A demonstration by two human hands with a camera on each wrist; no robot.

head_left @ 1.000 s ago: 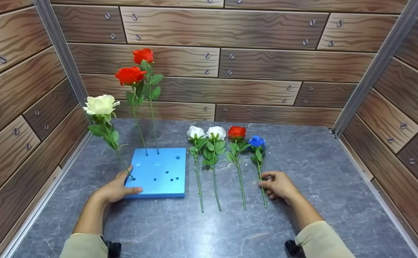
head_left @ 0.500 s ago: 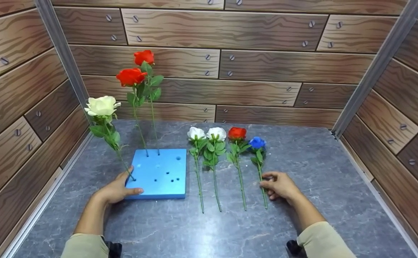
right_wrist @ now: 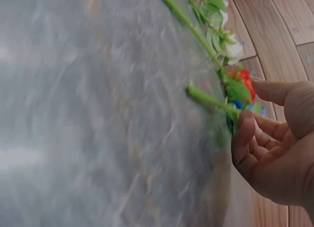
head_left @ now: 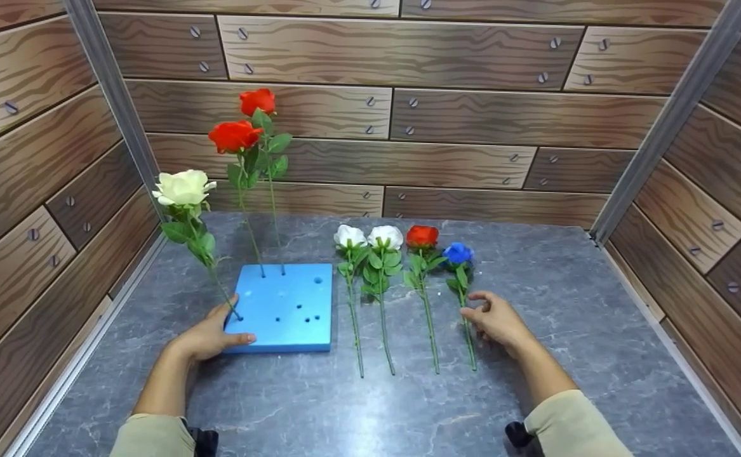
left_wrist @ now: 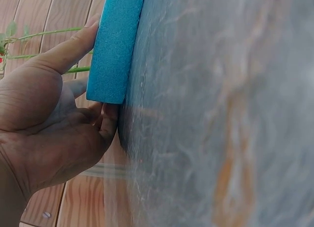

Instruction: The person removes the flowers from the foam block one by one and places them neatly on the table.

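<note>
My left hand (head_left: 200,337) grips the left edge of a square blue foam block (head_left: 294,331), thumb on top and fingers along its side; the left wrist view shows the block's edge (left_wrist: 112,55) between them. A cream rose (head_left: 184,188) leans out of a hole near that hand. Two red roses (head_left: 235,136) stand in holes at the back. My right hand (head_left: 502,322) is at the stem of a blue rose (head_left: 458,253) lying on the table. In the right wrist view, the thumb (right_wrist: 272,91) is spread away from the fingers, with the stem (right_wrist: 208,98) near the gap.
Left of the blue rose lie a red rose (head_left: 422,237) and two white roses (head_left: 385,237), stems toward me. Several bare holes show in the block. The grey marbled table (head_left: 319,406) is enclosed by wood-patterned walls (head_left: 459,120).
My right thumb and fingers have parted from their pinch on the blue rose's stem, and the hand has shifted slightly up. My left hand still holds the foam block.
</note>
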